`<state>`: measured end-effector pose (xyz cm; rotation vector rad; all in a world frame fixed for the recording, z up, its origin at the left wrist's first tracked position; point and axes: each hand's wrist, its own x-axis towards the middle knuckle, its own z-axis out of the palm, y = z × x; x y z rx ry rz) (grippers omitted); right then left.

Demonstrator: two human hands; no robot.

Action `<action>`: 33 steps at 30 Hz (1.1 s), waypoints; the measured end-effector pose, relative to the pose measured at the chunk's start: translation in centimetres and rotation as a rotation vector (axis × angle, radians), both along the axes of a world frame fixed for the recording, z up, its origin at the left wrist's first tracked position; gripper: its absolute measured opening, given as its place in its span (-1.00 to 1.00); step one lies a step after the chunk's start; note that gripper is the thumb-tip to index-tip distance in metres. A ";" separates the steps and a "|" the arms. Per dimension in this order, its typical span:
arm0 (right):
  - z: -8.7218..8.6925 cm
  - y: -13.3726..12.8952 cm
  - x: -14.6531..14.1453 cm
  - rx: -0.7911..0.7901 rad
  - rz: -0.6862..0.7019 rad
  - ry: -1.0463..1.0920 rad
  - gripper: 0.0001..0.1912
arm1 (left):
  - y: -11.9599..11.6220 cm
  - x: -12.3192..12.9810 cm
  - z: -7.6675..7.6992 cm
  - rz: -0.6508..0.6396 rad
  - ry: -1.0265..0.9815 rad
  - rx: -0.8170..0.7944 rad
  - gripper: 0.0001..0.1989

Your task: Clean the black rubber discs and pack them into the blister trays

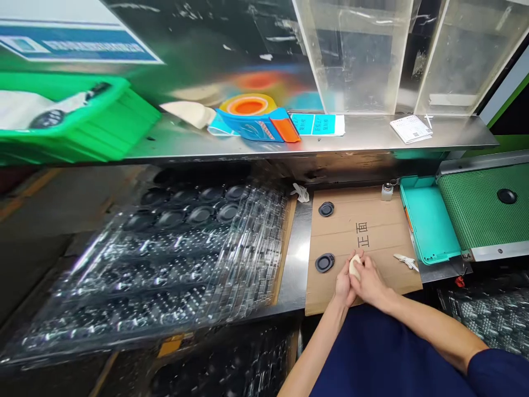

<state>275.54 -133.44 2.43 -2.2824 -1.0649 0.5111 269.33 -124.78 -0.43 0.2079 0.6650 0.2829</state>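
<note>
My left hand [343, 282] and right hand [370, 280] curl closed around the white piece [354, 267]. Black discs [324, 262] lie on the cardboard [343, 231].

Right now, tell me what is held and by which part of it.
A pale, rounded piece, held by its sides between the left hand and right hand; what it is cannot be told.

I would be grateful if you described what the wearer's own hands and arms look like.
The left hand and right hand are bare, with no gloves or watch visible. A plain navy short sleeve ends near the right elbow; the left sleeve is out of view.
</note>
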 end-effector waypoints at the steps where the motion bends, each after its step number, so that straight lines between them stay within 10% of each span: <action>1: -0.3 0.1 0.1 0.014 0.033 -0.009 -0.60 | 0.1 0.0 0.0 -0.002 0.009 -0.005 -0.59; 7: -1.8 0.0 4.9 0.060 -0.243 0.144 -0.55 | 0.5 -0.1 0.1 0.031 0.036 -0.033 -0.57; 15: -2.4 -3.5 6.1 0.366 -0.392 0.972 -0.36 | 1.6 -0.2 0.0 0.092 0.018 -0.116 -0.56; 23: -1.4 -2.7 4.0 0.208 0.057 0.033 -0.60 | 1.1 0.3 -0.5 -0.001 0.047 -0.062 -0.66; 30: -1.3 -2.9 4.4 0.045 0.201 -0.058 -0.65 | 0.5 -0.5 -1.5 -0.082 0.046 -0.047 -0.67; 33: -2.6 -3.5 5.5 -0.025 0.036 -0.060 -0.64 | 0.7 -1.1 -1.4 -0.116 0.082 -0.074 -0.63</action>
